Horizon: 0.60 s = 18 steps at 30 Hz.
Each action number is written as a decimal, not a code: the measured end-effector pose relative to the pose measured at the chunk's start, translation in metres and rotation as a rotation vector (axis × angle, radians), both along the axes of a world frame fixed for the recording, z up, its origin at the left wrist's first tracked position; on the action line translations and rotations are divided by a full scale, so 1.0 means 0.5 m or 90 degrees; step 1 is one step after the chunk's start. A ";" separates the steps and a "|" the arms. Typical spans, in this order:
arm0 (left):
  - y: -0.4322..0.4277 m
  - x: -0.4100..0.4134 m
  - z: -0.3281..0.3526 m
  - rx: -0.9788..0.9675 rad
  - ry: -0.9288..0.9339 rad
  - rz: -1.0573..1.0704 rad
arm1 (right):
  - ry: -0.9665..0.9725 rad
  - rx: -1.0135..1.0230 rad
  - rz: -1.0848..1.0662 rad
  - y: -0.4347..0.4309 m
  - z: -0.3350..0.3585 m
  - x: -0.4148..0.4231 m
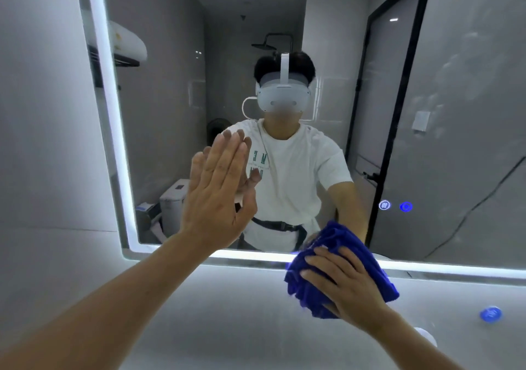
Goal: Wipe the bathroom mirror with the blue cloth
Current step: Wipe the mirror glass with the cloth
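Head view: the right hand [345, 287] makes its grip on the blue cloth [338, 270], fingers spread and bent over the bunched fabric, pressing it against the lower edge of the bathroom mirror [176, 85]. The cloth sits across the lit strip [256, 255] that runs along the mirror's bottom border, part of it on the glass and part hanging below onto the pale wall beneath. The cloth's upper folds are doubled in the glass just above the hand.

The left hand [219, 190] is released: fingers straight and together, palm flat toward the glass, its fingertips meeting their own reflection, well apart from the cloth and to its left. Both forearms reach up from the bottom of the frame.

Beyond the hands, the mirror shows a person in a white T-shirt with a white headset and a dark strap at the waist. Two small blue touch icons [395, 206] glow on the glass to the right of the cloth. Also reflected are a black-framed door [398, 107], a black shower head [267, 45] and a toilet [173, 198]. A round blue-lit spot [490, 314] sits at lower right.
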<state>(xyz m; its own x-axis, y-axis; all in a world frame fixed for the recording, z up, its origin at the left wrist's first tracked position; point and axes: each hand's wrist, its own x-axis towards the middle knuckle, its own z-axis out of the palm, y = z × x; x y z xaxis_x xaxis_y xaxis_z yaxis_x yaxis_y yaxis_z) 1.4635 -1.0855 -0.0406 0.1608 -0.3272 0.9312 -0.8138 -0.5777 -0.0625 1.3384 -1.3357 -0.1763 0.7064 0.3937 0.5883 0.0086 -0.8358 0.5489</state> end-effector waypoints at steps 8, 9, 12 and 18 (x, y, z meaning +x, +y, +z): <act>-0.044 -0.028 0.024 0.017 0.003 0.006 | -0.197 0.196 0.076 0.171 0.150 0.122; -0.047 -0.031 0.030 0.011 0.006 0.013 | -0.175 0.176 0.078 0.184 0.151 0.130; -0.065 -0.044 0.044 -0.001 -0.002 0.021 | -0.082 0.103 0.080 0.171 0.118 0.116; -0.121 -0.066 0.043 0.019 -0.030 -0.014 | -0.034 0.060 0.018 0.007 0.012 -0.004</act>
<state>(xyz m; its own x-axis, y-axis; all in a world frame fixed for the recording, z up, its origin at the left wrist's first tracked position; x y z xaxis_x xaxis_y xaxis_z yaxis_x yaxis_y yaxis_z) 1.4306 -1.1458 -0.0194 0.1090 -0.3573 0.9276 -0.8218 -0.5575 -0.1181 1.3363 -1.3323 -0.1700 0.6624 0.3539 0.6603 0.0049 -0.8834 0.4686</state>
